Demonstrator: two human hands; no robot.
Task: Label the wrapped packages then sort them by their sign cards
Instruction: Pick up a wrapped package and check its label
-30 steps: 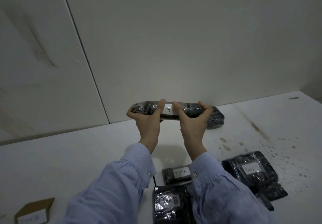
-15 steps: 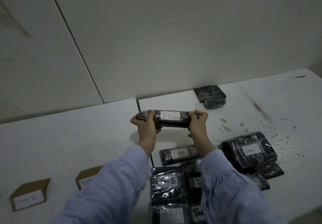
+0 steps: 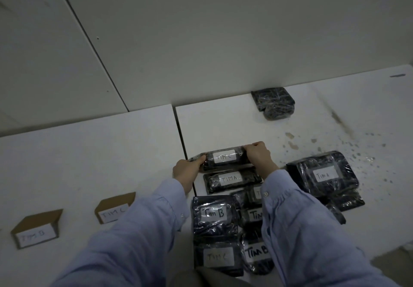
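Beside table seam, left grip and right grip clasp ends of TIM C package; TIM A package adjacent.

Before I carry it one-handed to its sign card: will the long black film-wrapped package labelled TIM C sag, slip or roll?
Probably stiff: the long black film-wrapped package labelled TIM C looks straight with the left hand and right hand gripping only its ends. The glossy film may be slippery. Its rounded form could roll if pushed.
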